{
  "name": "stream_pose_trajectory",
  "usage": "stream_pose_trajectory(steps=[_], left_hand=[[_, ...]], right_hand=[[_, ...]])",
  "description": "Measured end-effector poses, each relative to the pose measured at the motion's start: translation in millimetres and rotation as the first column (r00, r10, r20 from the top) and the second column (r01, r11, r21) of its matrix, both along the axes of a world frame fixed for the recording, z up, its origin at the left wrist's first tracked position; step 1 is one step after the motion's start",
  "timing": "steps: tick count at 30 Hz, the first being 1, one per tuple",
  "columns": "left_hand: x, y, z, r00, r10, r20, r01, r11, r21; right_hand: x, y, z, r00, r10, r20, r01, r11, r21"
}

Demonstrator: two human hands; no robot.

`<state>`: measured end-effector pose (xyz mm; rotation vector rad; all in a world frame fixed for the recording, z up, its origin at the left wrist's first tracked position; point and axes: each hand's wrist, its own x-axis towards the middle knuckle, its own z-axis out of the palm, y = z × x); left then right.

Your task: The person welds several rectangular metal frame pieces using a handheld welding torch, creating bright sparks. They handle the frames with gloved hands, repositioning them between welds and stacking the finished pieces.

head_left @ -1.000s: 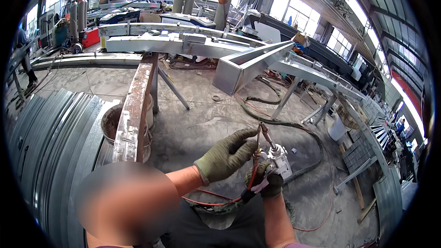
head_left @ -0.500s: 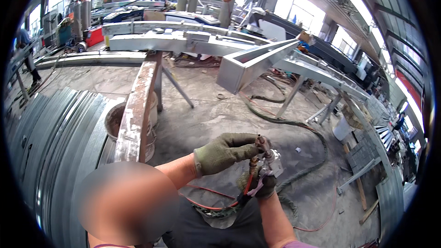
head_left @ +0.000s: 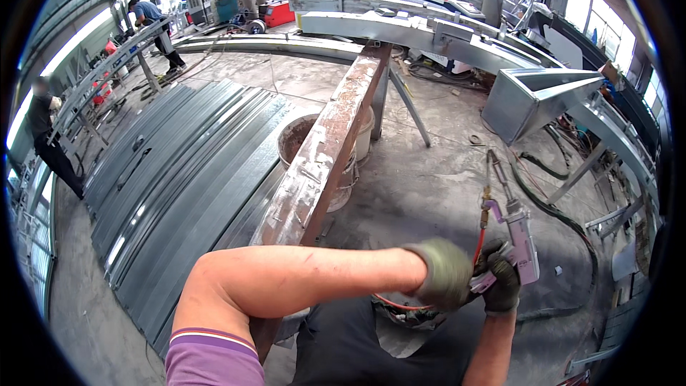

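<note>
My right hand (head_left: 500, 271), in a dark work glove, is closed round the grip of a handheld welding gun (head_left: 524, 243). The gun has a pale pinkish-silver body, and its thin nozzle points up and away from me. A brass fitting (head_left: 486, 196) with an orange hose (head_left: 479, 241) runs beside the nozzle. Next to the grip is my left hand (head_left: 446, 271), in a green glove and smeared by motion. Its fingers do not show clearly, nor whether it touches the gun.
A rusty, white-spattered beam (head_left: 321, 150) runs away from me, with buckets (head_left: 293, 136) beside it. Long grey metal profiles (head_left: 193, 179) lie at left. A welded metal frame (head_left: 529, 104) stands at right above a dark cable (head_left: 550, 207). Two people (head_left: 50, 136) work at far left.
My view has swung left, so the scene sits further right. My left hand has come down from the gun's nozzle towards the grip. The right hand keeps its hold on the gun.
</note>
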<state>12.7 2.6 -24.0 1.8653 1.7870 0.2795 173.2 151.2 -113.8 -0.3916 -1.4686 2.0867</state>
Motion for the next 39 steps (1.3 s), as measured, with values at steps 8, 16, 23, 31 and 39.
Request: stream_pose_trajectory(steps=[8, 16, 23, 31, 39], left_hand=[[5, 16, -29, 0.861, -0.507, 0.05, 0.474, 0.761, -0.444], [0, 19, -62, 0.833, -0.451, 0.322, 0.511, 0.849, -0.133], [1, -18, 66, 0.963, 0.061, 0.263, 0.101, 0.822, -0.56], [-69, -198, 60, -0.115, 0.989, 0.096, -0.901, -0.145, 0.41], [-56, -188, 29, -0.411, 0.877, -0.249, -0.886, -0.449, -0.115]], right_hand=[[-61, -9, 56, 0.934, 0.132, 0.333, -0.15, 0.988, 0.03], [-74, -14, 87, 0.843, 0.219, 0.492, -0.333, 0.929, 0.158], [-30, -7, 127, 0.799, 0.129, 0.588, -0.392, 0.853, 0.345], [-37, -95, 196, 0.796, 0.13, 0.591, -0.495, 0.703, 0.511], [-77, -149, 212, 0.761, 0.094, 0.641, -0.606, 0.455, 0.653]])
